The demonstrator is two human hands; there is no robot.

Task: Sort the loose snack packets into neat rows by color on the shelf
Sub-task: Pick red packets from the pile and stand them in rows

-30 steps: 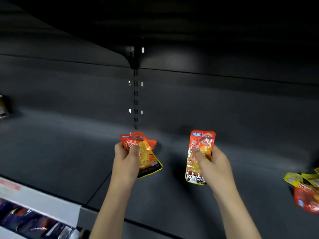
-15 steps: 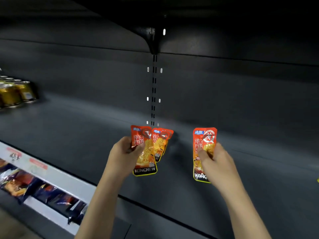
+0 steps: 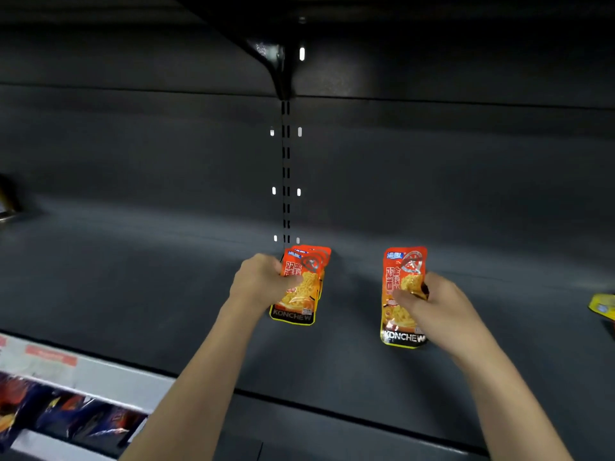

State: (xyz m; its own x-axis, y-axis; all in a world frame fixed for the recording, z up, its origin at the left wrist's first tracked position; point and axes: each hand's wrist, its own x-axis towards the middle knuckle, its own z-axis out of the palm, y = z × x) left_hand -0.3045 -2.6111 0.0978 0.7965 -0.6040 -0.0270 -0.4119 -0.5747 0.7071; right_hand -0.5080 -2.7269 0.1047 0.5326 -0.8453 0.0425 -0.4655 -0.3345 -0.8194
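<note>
Spanning the whole view, the dark shelf [image 3: 133, 294] carries two orange packets. Left hand [image 3: 263, 281] pinches a stack of perhaps two orange packets [image 3: 299, 294], long axis near-to-far; right hand [image 3: 429, 304] clasps a single orange packet [image 3: 401, 294] well apart. A yellow packet [image 3: 602, 306] lies far right.

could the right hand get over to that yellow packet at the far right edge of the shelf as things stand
Probably not yet. The shelf between the right hand and the yellow packet looks bare, so the way is free, but that hand is closed on an orange packet and would likely need to set it down first.
</note>
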